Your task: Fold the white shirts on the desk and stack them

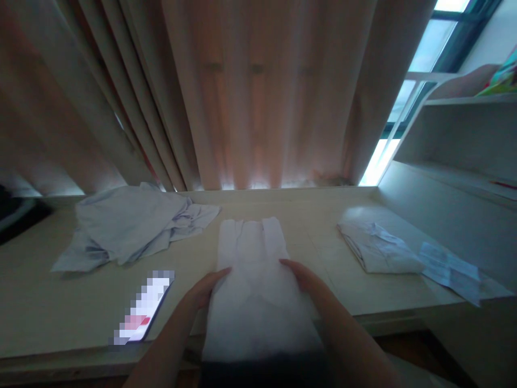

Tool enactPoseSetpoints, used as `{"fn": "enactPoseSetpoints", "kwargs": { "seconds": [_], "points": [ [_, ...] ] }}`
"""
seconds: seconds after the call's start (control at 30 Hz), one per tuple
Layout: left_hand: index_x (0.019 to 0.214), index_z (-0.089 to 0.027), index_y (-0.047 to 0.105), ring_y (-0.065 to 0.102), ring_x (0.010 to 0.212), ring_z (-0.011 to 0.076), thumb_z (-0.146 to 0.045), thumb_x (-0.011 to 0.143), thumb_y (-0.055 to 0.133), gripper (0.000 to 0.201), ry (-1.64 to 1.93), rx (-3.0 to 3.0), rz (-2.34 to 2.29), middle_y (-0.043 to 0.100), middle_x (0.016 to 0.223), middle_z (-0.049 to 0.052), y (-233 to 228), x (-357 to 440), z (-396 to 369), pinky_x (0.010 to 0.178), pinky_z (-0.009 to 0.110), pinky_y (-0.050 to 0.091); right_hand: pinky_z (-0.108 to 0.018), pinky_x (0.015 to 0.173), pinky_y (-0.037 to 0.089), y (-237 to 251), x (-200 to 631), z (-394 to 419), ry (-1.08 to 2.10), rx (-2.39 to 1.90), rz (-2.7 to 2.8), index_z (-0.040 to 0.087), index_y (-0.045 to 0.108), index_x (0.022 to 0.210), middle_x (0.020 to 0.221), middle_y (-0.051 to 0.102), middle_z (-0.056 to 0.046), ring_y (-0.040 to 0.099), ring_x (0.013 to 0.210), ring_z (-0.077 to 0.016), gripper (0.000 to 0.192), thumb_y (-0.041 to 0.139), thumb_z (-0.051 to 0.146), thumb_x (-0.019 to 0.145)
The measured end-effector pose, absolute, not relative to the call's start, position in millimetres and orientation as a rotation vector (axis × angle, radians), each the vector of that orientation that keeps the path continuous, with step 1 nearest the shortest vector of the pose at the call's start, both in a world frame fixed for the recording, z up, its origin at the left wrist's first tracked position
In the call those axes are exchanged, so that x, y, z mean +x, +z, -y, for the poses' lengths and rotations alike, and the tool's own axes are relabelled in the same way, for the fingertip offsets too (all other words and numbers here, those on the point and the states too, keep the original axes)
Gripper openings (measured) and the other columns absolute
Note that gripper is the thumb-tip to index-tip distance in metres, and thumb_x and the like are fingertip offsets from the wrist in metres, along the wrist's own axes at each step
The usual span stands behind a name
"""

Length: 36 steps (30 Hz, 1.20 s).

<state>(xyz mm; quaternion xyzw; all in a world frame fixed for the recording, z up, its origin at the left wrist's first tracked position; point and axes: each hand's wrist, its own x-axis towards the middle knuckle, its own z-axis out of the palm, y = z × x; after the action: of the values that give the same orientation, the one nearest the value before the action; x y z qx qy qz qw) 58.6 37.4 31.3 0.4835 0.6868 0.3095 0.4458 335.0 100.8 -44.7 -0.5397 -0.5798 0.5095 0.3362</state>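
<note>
white cloth (pixel 252 285) btwn both hands (pixel 207 289), held @ sides

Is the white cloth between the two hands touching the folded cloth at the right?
Apart: the head view plainly shows tabletop between the white cloth and the folded cloth.

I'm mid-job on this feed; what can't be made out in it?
All in the head view:
Most fingers of the left hand and right hand: hidden behind the hands and white cloth.
Phone screen contents: masked by pixelation.
Dark item: cut off by the left edge.
Colourful item: cut off by the right edge.
Any print on the pale sheet: too blurred.
</note>
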Motion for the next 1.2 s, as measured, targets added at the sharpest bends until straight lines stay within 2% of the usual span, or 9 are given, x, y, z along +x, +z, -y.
{"fn": "enactPoseSetpoints", "kwargs": {
  "seconds": [0.17,0.37,0.57,0.6,0.67,0.77,0.83,1.03,1.2],
  "points": [
    [0.095,-0.014,0.067,0.067,0.092,0.0252,-0.027,0.076,0.059,0.024,0.785,1.065,-1.667,0.072,0.099,0.012,17,54,-49,0.08,0.036,0.054,-0.04,0.075,0.055,-52,327,-110,1.617,-1.311,1.348,0.012,0.064,0.099,0.09,0.071,-0.014,0.068,0.08,-0.0249,0.035,0.059,0.035,0.073],
    [0.116,-0.01,0.056,0.065,0.097,0.0238,-0.023,0.083,0.051,0.036,0.899,0.978,-1.66,0.066,0.114,0.014,19,52,-40,0.083,0.034,0.053,-0.037,0.076,0.055,-48,334,-104,1.689,-1.197,1.17,0.015,0.059,0.108,0.105,0.069,-0.014,0.067,0.084,-0.024,0.042,0.062,0.029,0.069],
    [0.144,-0.013,0.017,0.046,0.125,0.0261,-0.029,0.075,0.063,0.084,1.008,1.155,-1.952,0.038,0.144,0.015,17,49,-26,0.097,0.035,0.045,-0.038,0.076,0.054,-37,336,-88,1.661,-1.119,1.055,0.018,0.055,0.114,0.105,0.068,-0.012,0.066,0.086,-0.0251,0.046,0.062,0.029,0.071],
    [0.144,-0.014,0.016,0.044,0.126,0.0256,-0.029,0.075,0.063,0.085,0.995,1.202,-1.92,0.037,0.145,0.014,17,49,-25,0.098,0.034,0.044,-0.038,0.077,0.054,-34,335,-87,1.617,-1.16,1.061,0.018,0.053,0.117,0.108,0.067,-0.012,0.066,0.088,-0.0256,0.048,0.061,0.031,0.072],
    [0.141,-0.015,0.028,0.045,0.126,0.0248,-0.028,0.074,0.061,0.075,0.961,1.286,-1.817,0.041,0.143,0.011,19,47,-25,0.099,0.033,0.042,-0.039,0.08,0.053,-29,331,-88,1.469,-1.28,1.087,0.02,0.049,0.124,0.115,0.064,-0.012,0.064,0.095,-0.0264,0.054,0.06,0.034,0.073],
    [0.12,-0.014,0.056,0.051,0.119,0.0259,-0.03,0.073,0.058,0.05,0.926,1.365,-1.724,0.055,0.13,0.01,21,43,-26,0.098,0.033,0.042,-0.04,0.085,0.051,-21,328,-90,1.341,-1.345,1.237,0.026,0.048,0.127,0.122,0.06,-0.008,0.06,0.104,-0.0255,0.055,0.061,0.038,0.075],
    [0.109,-0.014,0.063,0.054,0.114,0.0267,-0.033,0.071,0.058,0.043,0.928,1.396,-1.692,0.061,0.122,0.01,19,38,-25,0.097,0.035,0.043,-0.041,0.087,0.05,-14,329,-89,1.388,-1.289,1.408,0.027,0.054,0.123,0.121,0.061,-0.007,0.059,0.104,-0.0246,0.051,0.063,0.038,0.073],
    [0.117,-0.021,0.059,0.058,0.106,0.0265,-0.039,0.068,0.064,0.053,0.865,1.473,-1.625,0.062,0.12,0.006,11,20,-19,0.087,0.034,0.049,-0.04,0.087,0.048,11,333,-79,1.318,-1.285,1.754,0.022,0.055,0.124,0.121,0.06,-0.009,0.059,0.1,-0.025,0.064,0.073,0.034,0.063],
    [0.124,-0.024,0.054,0.055,0.112,0.0283,-0.037,0.065,0.066,0.062,0.69,1.612,-1.662,0.06,0.124,0.006,20,19,-3,0.09,0.036,0.047,-0.042,0.086,0.046,27,334,-59,1.189,-1.367,2.015,0.026,0.054,0.125,0.124,0.058,-0.009,0.059,0.096,-0.0254,0.067,0.073,0.029,0.061]
  ]
}}
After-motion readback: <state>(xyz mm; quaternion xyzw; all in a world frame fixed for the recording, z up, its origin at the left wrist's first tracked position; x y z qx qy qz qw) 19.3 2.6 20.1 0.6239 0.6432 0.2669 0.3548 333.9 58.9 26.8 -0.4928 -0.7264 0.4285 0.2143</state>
